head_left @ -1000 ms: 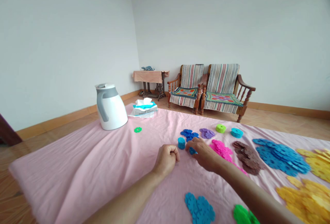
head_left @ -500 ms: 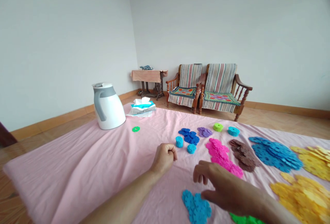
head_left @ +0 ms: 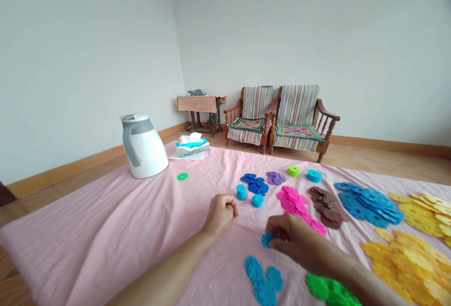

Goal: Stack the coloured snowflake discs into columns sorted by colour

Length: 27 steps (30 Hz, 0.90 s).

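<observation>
My right hand (head_left: 294,238) pinches a light-blue flower-shaped plastic disc (head_left: 267,240) between thumb and fingers, just above the cloth. To its left, my left hand (head_left: 222,213) rests closed on the cloth, its curled fingers hiding whatever may be inside. A loose pile of light-blue discs (head_left: 263,281) lies nearer to me, below the right hand. Two small light-blue stacks (head_left: 241,192) stand just beyond the left hand. Pink discs (head_left: 294,201) lie behind the right hand, and green discs (head_left: 331,289) are partly covered by the right forearm.
Dark-blue discs (head_left: 256,184), purple discs (head_left: 276,177), brown discs (head_left: 326,207), blue discs (head_left: 369,205) and yellow discs (head_left: 412,263) lie in piles on the pink cloth (head_left: 116,231). A white jug (head_left: 150,153) and a tissue box (head_left: 192,147) stand at the back left. One green disc (head_left: 182,176) lies alone.
The right hand has closed on a light-blue disc from the near pile and lifted it slightly away. The left hand stays closed in place; the view has shifted a little.
</observation>
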### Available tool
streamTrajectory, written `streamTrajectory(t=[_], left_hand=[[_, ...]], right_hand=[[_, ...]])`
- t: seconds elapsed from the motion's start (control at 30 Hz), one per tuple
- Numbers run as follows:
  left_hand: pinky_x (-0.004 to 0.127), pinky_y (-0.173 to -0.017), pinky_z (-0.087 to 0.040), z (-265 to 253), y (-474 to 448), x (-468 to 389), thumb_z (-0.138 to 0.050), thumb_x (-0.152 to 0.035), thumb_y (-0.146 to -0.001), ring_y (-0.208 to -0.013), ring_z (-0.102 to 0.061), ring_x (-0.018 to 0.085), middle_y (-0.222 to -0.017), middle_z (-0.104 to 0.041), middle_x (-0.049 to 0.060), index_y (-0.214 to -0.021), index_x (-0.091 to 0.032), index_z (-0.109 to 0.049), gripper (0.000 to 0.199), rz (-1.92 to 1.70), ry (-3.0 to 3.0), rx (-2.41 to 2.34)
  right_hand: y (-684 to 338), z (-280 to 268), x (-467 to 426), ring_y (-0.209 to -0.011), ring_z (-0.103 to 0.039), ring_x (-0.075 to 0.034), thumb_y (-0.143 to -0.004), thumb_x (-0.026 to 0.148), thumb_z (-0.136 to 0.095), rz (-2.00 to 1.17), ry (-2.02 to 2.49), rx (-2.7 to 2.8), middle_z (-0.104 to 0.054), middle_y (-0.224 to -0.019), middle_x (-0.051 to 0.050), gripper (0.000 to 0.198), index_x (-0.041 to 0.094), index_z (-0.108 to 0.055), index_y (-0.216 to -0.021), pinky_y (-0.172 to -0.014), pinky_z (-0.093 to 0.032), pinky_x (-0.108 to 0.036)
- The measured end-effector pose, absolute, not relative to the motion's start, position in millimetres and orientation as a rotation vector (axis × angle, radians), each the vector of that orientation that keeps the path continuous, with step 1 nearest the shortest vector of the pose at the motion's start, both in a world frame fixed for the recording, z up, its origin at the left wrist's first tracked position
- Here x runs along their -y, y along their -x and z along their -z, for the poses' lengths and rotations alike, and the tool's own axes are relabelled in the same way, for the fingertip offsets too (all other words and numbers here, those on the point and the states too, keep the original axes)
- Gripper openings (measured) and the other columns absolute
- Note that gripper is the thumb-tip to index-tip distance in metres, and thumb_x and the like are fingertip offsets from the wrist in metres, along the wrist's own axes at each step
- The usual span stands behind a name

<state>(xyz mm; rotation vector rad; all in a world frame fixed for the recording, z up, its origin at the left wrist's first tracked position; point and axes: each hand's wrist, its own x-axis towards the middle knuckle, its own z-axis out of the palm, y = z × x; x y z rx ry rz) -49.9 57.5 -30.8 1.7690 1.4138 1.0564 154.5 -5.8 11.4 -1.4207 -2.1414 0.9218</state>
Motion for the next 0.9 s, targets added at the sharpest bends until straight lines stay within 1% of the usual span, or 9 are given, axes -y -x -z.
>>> streamTrajectory(t=[0.07,0.13,0.17,0.3,0.47,0.63,0.77,0.83,0.9], left_hand=[[0.020,-0.053,-0.037,31,50,-58,-0.032,-0.005,-0.053,-0.049,-0.050,0.011,-0.045,-0.053,-0.002,-0.043,-0.016,-0.054,0.027,-1.053,-1.776,-1.416],[0.020,-0.054,-0.038,31,50,-58,-0.032,-0.004,-0.053,-0.049,-0.051,0.011,-0.045,-0.054,-0.002,-0.044,-0.016,-0.055,0.028,-1.058,-1.779,-1.410],[0.020,-0.054,-0.038,31,50,-58,-0.032,-0.004,-0.054,-0.049,-0.051,0.011,-0.046,-0.054,-0.002,-0.044,-0.016,-0.055,0.028,-1.061,-1.778,-1.406],[0.019,-0.054,-0.039,33,51,-58,-0.032,-0.002,-0.054,-0.050,-0.051,0.011,-0.046,-0.054,-0.002,-0.044,-0.016,-0.055,0.029,-1.055,-1.765,-1.400],[0.019,-0.054,-0.039,35,51,-58,-0.032,-0.001,-0.055,-0.049,-0.051,0.011,-0.046,-0.054,-0.003,-0.044,-0.016,-0.055,0.030,-1.058,-1.753,-1.391],[0.019,-0.053,-0.039,33,51,-57,-0.032,-0.001,-0.055,-0.049,-0.051,0.011,-0.046,-0.054,-0.002,-0.044,-0.016,-0.054,0.029,-1.048,-1.754,-1.397],[0.019,-0.054,-0.039,34,51,-58,-0.032,-0.001,-0.056,-0.049,-0.051,0.011,-0.046,-0.054,-0.002,-0.044,-0.016,-0.055,0.029,-1.038,-1.755,-1.408],[0.019,-0.054,-0.039,35,51,-59,-0.032,-0.002,-0.056,-0.049,-0.051,0.011,-0.046,-0.054,-0.002,-0.045,-0.016,-0.055,0.029,-1.046,-1.759,-1.401],[0.019,-0.054,-0.039,36,51,-59,-0.032,-0.003,-0.055,-0.049,-0.052,0.011,-0.046,-0.055,-0.002,-0.045,-0.016,-0.056,0.029,-1.058,-1.765,-1.395]], right_hand=[[-155,-8,-10,-0.054,-0.055,-0.012,-0.069,0.014,-0.054,-0.887,1.455,1.982,-0.057,-0.055,0.004,0.008,0.020,-0.059,-0.065,-0.049,-0.035,-0.021],[-155,-4,-29,-0.052,-0.058,-0.012,-0.071,0.016,-0.053,-0.833,1.493,1.878,-0.057,-0.055,0.005,0.010,0.020,-0.060,-0.078,-0.050,-0.038,-0.021],[-155,-2,-38,-0.053,-0.059,-0.012,-0.072,0.017,-0.053,-0.802,1.509,1.836,-0.057,-0.055,0.005,0.009,0.019,-0.059,-0.079,-0.051,-0.040,-0.022],[-152,7,-70,-0.057,-0.063,-0.013,-0.076,0.017,-0.051,-0.746,1.569,1.741,-0.063,-0.061,0.002,0.008,0.019,-0.058,-0.072,-0.054,-0.043,-0.023],[-147,13,-87,-0.059,-0.061,-0.013,-0.078,0.017,-0.058,-0.734,1.646,1.784,-0.060,-0.056,0.004,0.014,0.019,-0.061,-0.065,-0.056,-0.045,-0.024],[-145,15,-89,-0.061,-0.059,-0.009,-0.087,0.032,-0.059,-0.695,1.738,1.851,-0.063,-0.072,0.004,0.021,0.014,-0.061,-0.078,-0.059,-0.049,-0.025],[-146,9,-86,-0.057,-0.059,-0.012,-0.079,0.022,-0.061,-0.571,1.770,1.855,-0.060,-0.057,0.003,0.013,0.018,-0.061,-0.066,-0.051,-0.042,-0.023],[-145,4,-82,-0.060,-0.062,-0.014,-0.075,0.017,-0.058,-0.488,1.754,1.879,-0.063,-0.059,0.001,0.010,0.020,-0.061,-0.066,-0.052,-0.040,-0.023],[-141,0,-76,-0.066,-0.063,-0.015,-0.076,0.019,-0.055,-0.401,1.726,1.927,-0.066,-0.069,0.000,0.008,0.020,-0.062,-0.072,-0.057,-0.042,-0.024]])
